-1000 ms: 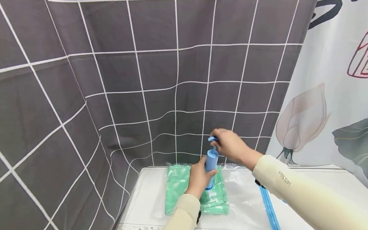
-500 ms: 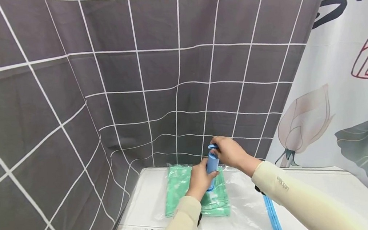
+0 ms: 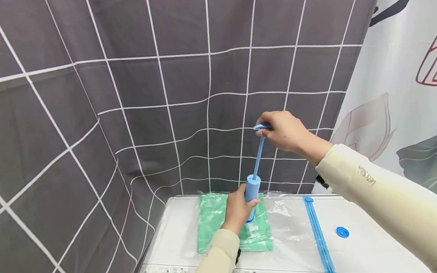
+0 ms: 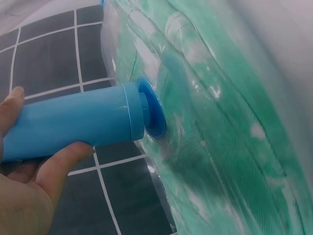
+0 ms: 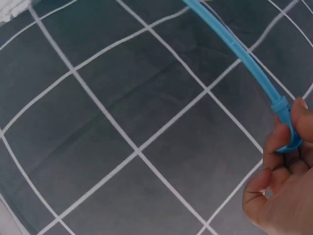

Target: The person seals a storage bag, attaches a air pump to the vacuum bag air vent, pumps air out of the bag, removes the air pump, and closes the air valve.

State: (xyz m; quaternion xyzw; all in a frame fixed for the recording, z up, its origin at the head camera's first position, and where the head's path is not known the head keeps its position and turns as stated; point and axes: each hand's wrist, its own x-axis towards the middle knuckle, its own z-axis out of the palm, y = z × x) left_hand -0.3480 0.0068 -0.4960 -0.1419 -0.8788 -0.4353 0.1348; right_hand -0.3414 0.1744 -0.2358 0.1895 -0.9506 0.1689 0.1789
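A blue hand pump (image 3: 252, 187) stands on a clear vacuum storage bag (image 3: 288, 221) that has folded green fabric (image 3: 212, 219) inside. My left hand (image 3: 236, 208) grips the pump's barrel, its fingers and thumb wrapped round it. In the left wrist view the pump's lower end meets the bag's round blue valve (image 4: 155, 108). Above, my right hand (image 3: 282, 131) holds the pump's handle (image 5: 292, 142), with fingers curled round it. A long stretch of the pump's rod (image 3: 259, 156) shows between handle and barrel.
A blue zip strip (image 3: 320, 240) closes off the bag's right end. Right of it, a round blue cap (image 3: 342, 232) lies on the white table (image 3: 374, 222). Behind the table hangs a dark grid-patterned cloth (image 3: 182, 83), with a printed white cloth to the right.
My right hand has pushed the pump's handle down slightly, then drawn it well up, so the rod now shows. My left hand stays on the barrel. The round cap has come into view.
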